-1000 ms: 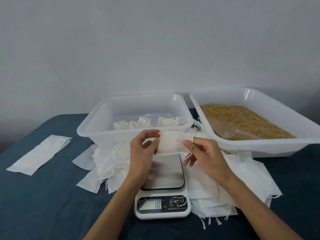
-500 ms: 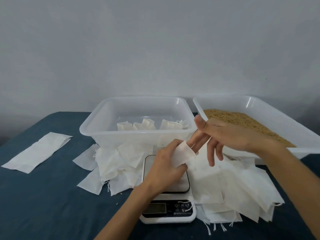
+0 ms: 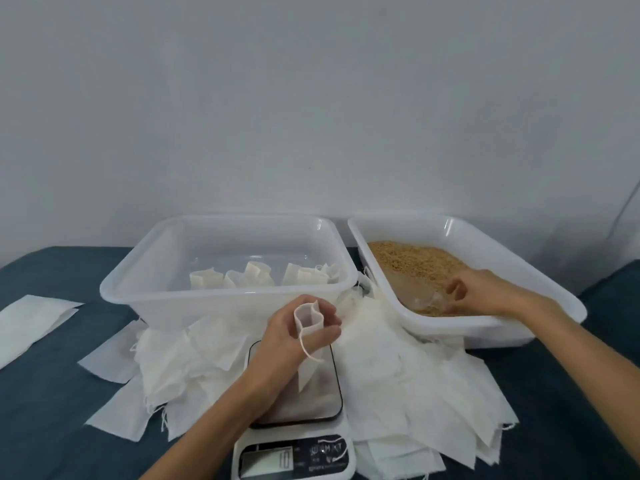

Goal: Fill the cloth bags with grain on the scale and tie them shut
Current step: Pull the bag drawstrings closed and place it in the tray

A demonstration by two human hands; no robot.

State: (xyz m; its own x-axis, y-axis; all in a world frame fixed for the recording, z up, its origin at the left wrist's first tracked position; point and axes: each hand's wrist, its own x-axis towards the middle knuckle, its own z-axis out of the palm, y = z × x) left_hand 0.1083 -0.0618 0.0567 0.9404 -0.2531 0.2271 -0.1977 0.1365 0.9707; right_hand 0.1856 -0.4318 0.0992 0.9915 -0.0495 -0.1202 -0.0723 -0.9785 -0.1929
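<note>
My left hand [image 3: 294,330] grips an empty white cloth bag [image 3: 308,320] upright with its mouth held open, above the plate of the digital scale [image 3: 325,407]. The bag's drawstring hangs down over my fingers. My right hand [image 3: 485,292] reaches into the white tub of brown grain [image 3: 415,261] on the right. Its fingers curl round the handle of a clear plastic scoop [image 3: 415,292] lying in the grain. The scale's display [image 3: 266,462] reads 10.
A white tub [image 3: 117,289] behind the scale holds several filled bags [image 3: 256,278]. Loose flat empty bags [image 3: 398,375] lie piled around the scale on the dark blue cloth. Another flat white piece [image 3: 31,320] lies at the far left.
My right hand left the bag and moved right into the grain tub to the scoop. My left hand turned the bag upright with its mouth open over the scale.
</note>
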